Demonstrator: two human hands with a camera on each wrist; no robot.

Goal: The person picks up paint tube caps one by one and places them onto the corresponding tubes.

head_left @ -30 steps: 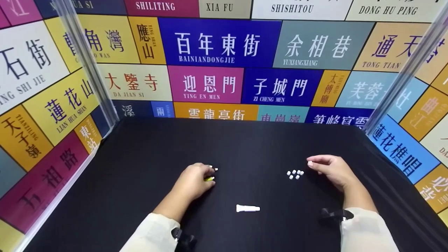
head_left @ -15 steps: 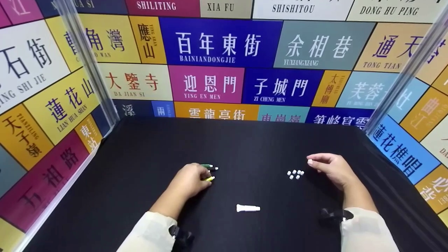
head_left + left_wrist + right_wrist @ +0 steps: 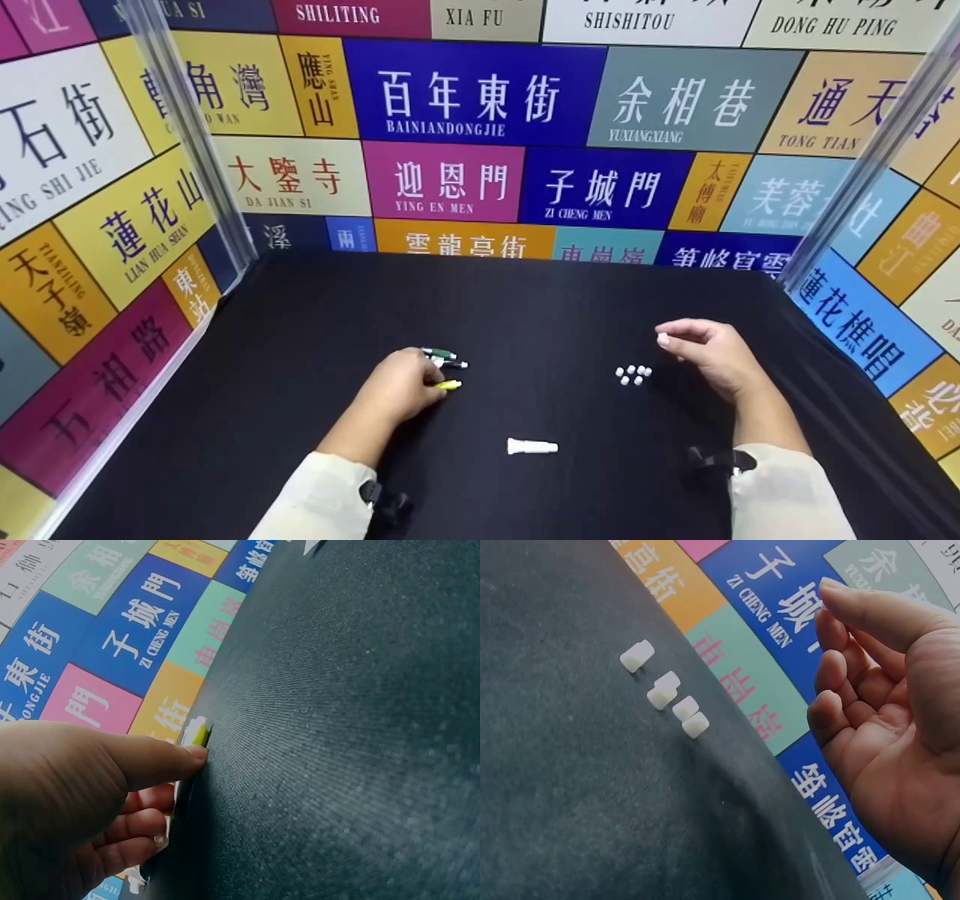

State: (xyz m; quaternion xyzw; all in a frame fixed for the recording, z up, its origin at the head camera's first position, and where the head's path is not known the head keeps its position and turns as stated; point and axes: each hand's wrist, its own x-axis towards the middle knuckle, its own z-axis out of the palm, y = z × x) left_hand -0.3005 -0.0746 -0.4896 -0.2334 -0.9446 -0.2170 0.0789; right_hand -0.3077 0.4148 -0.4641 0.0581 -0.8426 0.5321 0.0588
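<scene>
In the head view my left hand (image 3: pixel 401 382) lies over a small group of slim pens, its thumb and fingers around the yellow pen (image 3: pixel 450 385). A green pen (image 3: pixel 441 354) and a black pen (image 3: pixel 456 364) stick out past the fingers, each with a whitish tip. Their other ends are hidden under the hand. My right hand (image 3: pixel 709 360) is raised above the table, pinching a small white block (image 3: pixel 663 340) between thumb and forefinger. Several more white blocks (image 3: pixel 631 370) lie in a cluster to its left. The right wrist view shows these blocks (image 3: pixel 660 696) beside the hand (image 3: pixel 900 705).
A white tube-shaped piece (image 3: pixel 532 447) lies on the black cloth (image 3: pixel 555 322), nearer the front, between the two forearms. Panels with coloured street-name signs (image 3: pixel 472 90) close off the back and both sides. Clear posts (image 3: pixel 202 150) stand at the corners.
My left hand has shifted slightly left and back, exposing more of the green, black and yellow pens. My right hand has risen a little, still pinching the white block.
</scene>
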